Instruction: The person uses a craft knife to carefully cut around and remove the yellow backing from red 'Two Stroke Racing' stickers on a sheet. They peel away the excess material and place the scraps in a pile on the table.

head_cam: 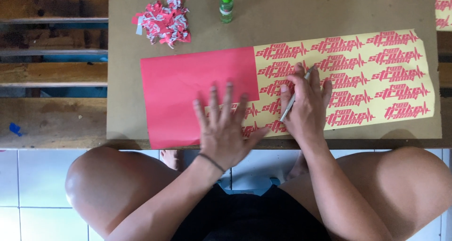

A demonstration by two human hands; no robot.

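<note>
One view only, from a camera on the person's head, looking almost straight down. It sits close above the work: the counter [282,15] fills the far half of the frame, its near edge crossing the middle. Near the bottom, the person's own knees and lap show over a tiled floor [28,184]. At far left, wooden slats [52,73] lie beside the counter. Both hands reach in from the near side, forearms running up from the bottom edge.

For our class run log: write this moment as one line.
left hand: flat on sticker sheet | right hand: holds thin tool | scrap pile: apart
</note>
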